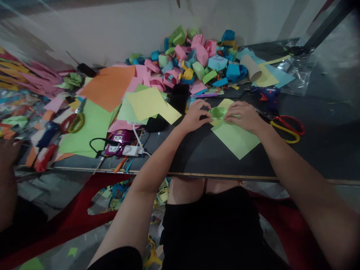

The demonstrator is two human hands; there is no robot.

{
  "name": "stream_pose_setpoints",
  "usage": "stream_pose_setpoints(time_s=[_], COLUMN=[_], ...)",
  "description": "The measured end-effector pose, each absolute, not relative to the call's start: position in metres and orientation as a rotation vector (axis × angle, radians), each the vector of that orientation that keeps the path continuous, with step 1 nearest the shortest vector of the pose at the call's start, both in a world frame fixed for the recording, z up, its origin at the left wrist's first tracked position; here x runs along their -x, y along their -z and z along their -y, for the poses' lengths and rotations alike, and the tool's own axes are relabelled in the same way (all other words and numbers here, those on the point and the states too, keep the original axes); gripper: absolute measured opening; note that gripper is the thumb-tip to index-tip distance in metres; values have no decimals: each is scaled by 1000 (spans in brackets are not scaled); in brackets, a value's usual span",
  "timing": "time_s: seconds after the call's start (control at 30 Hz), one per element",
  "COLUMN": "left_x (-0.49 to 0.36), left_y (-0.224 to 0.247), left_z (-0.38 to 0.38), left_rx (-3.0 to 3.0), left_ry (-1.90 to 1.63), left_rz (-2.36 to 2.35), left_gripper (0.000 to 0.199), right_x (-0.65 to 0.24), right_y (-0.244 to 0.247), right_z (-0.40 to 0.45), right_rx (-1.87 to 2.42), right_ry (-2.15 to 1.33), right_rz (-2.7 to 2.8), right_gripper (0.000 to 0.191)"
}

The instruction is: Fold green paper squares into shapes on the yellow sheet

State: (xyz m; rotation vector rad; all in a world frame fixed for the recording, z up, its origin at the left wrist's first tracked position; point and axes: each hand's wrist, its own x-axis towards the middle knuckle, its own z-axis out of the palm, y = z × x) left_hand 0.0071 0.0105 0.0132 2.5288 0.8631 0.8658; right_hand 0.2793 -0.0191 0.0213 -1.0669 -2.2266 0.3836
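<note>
A small green folded paper piece [218, 112] lies between my hands, over a yellow paper and the upper corner of a light green sheet [239, 140]. My left hand [197, 115] has its fingers curled on the left edge of the piece. From the right, my right hand [242, 114] grips the other edge, fingers bent together. Parts of the piece are hidden under the fingertips. Scissors with red and yellow handles [289, 127] rest just right of my right wrist. A blue glue gun [270, 96] lies behind them.
Folded paper pieces [201, 56] are heaped at the back. Orange [109, 86] and yellow sheets [149, 105], a purple power strip [120, 142] and more scissors [74, 122] lie to the left. Another person's hand [9, 150] shows at the far left.
</note>
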Motion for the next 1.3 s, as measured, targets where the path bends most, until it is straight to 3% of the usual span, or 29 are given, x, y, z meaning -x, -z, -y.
stream_pose_setpoints(time_s=[0.63, 0.73, 0.9, 0.97, 1.17, 1.3], left_x=[-20, -25, -36, -38, -39, -41], left_y=[-11, -15, -14, -10, -7, -1], left_z=[-3, 4, 10, 9, 5, 6], left_rx=[-2266, -2147, -1580, -1370, -1247, -1376], left_ry=[-949, -1007, -1140, -1147, -1060, -1039], left_rz=[-746, -799, -940, -964, -884, -835], left_gripper=[53, 54, 57, 56, 61, 59], right_x=[-258, -257, -250, -246, -237, -239], right_y=[-34, -34, -32, -29, -22, -21], right_z=[35, 36, 37, 37, 36, 32], right_rx=[1095, 1067, 995, 990, 962, 988], right_ry=[-651, -715, -809, -906, -1202, -1200], right_rz=[1977, 1948, 1829, 1771, 1503, 1365], right_gripper=[24, 39, 90, 99, 71, 65])
